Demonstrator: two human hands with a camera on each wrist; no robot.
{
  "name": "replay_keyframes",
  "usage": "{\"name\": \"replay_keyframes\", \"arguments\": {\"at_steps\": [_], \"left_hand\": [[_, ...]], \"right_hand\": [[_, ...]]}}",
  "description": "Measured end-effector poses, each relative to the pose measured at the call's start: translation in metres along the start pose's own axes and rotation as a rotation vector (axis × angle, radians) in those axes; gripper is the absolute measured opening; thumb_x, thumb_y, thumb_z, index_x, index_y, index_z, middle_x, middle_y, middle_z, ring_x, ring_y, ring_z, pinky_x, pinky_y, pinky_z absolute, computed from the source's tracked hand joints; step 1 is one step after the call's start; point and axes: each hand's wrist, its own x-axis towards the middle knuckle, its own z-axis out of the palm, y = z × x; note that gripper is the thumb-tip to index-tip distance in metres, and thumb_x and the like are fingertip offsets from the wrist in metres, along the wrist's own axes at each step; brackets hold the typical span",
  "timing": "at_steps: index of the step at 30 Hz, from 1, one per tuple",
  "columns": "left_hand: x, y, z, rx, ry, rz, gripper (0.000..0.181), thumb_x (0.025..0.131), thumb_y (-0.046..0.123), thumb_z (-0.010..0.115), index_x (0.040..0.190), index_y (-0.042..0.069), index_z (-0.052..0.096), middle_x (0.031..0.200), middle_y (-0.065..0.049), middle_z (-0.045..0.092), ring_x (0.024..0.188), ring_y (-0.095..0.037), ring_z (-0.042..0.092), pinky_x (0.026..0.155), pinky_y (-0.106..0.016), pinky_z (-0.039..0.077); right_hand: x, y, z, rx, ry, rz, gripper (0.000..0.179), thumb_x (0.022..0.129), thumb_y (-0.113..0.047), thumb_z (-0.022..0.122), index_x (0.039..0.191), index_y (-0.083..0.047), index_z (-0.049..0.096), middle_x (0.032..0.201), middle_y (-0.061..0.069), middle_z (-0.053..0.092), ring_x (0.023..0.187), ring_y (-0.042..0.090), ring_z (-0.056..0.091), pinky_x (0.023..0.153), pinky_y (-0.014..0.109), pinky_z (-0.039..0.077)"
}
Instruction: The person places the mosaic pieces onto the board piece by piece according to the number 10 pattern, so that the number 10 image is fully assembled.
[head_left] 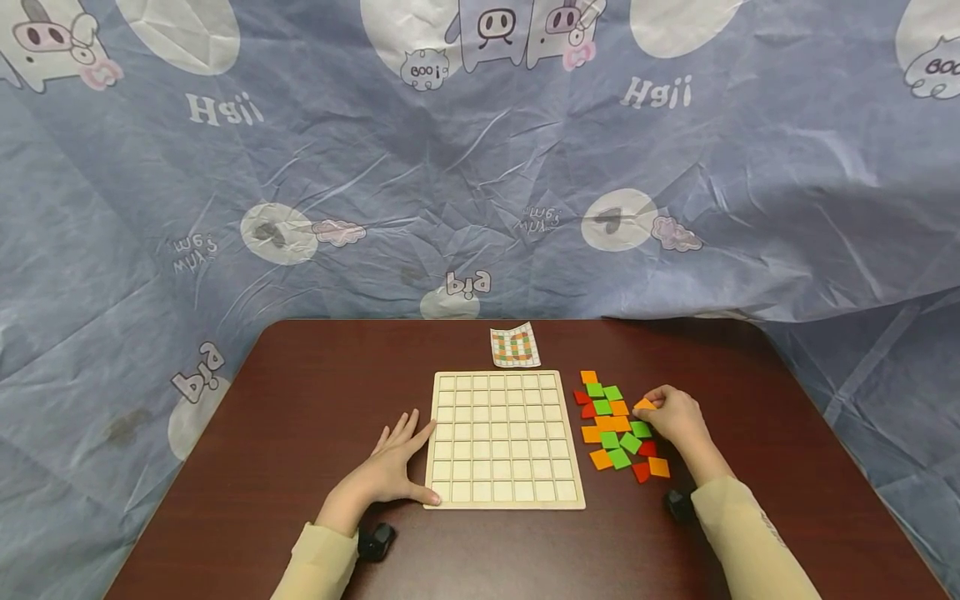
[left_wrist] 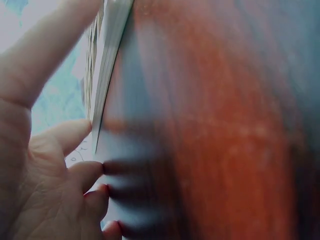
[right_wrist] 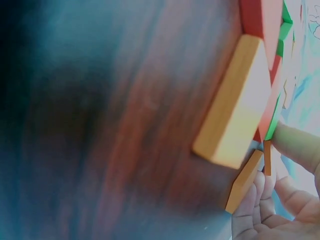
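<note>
A square pale wooden grid board [head_left: 504, 442] lies flat on the table, its cells bare. My left hand [head_left: 386, 471] rests at the board's left side with fingers spread, thumb on the near left corner and index fingertip at the edge. In the left wrist view the board's side edge [left_wrist: 107, 65] runs by the thumb and fingers. Over the right side of a loose group of tiles, my right hand [head_left: 681, 421] pinches an orange square tile [head_left: 645, 405] between thumb and fingers. Another orange tile [right_wrist: 244, 182] shows by those fingertips in the right wrist view.
Green tiles [head_left: 631, 442], orange tiles [head_left: 602, 459] and red curved-edge tiles [head_left: 641, 472] lie right of the board. Behind the board is a small paper card [head_left: 515, 347] with a coloured grid pattern. A blue printed cloth [head_left: 450, 167] hangs behind the dark wooden table [head_left: 337, 375].
</note>
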Motion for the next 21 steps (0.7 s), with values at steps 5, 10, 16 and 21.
{"name": "replay_keyframes", "arguments": {"at_steps": [5,10,16,21], "left_hand": [[-0.001,0.005,0.002,0.026,0.007,-0.011,0.125,0.059,0.049,0.092,0.157,0.01,0.025,0.163,-0.025,0.006,0.152,-0.041,0.002,0.121,-0.062,0.002],[-0.002,0.01,0.006,0.036,0.026,-0.027,0.124,0.061,0.053,0.089,0.157,0.006,0.025,0.163,-0.027,0.008,0.152,-0.041,0.003,0.12,-0.064,0.003],[-0.002,0.013,0.011,0.014,0.048,0.0,0.129,0.061,0.054,0.089,0.155,-0.001,0.022,0.162,-0.028,0.009,0.152,-0.04,0.006,0.121,-0.061,0.007],[-0.001,0.011,0.014,0.004,0.064,0.019,0.13,0.06,0.054,0.09,0.155,-0.004,0.021,0.162,-0.028,0.01,0.152,-0.04,0.008,0.121,-0.061,0.009]], "right_hand": [[-0.001,0.001,0.002,-0.011,0.006,-0.022,0.035,0.09,-0.018,0.071,0.108,0.009,0.059,0.097,0.023,0.055,0.089,0.035,0.049,0.079,0.045,0.046],[-0.001,0.001,0.004,-0.042,0.01,-0.066,0.028,0.091,-0.016,0.069,0.105,0.007,0.06,0.096,0.024,0.06,0.085,0.034,0.052,0.077,0.046,0.048],[-0.004,-0.015,0.009,-0.016,0.047,-0.129,0.025,0.092,-0.016,0.068,0.102,0.005,0.062,0.091,0.021,0.064,0.078,0.029,0.056,0.068,0.038,0.049],[-0.006,-0.045,0.016,0.086,0.02,-0.173,0.028,0.094,-0.02,0.067,0.11,0.002,0.062,0.099,0.02,0.067,0.082,0.027,0.062,0.067,0.032,0.052]]}}
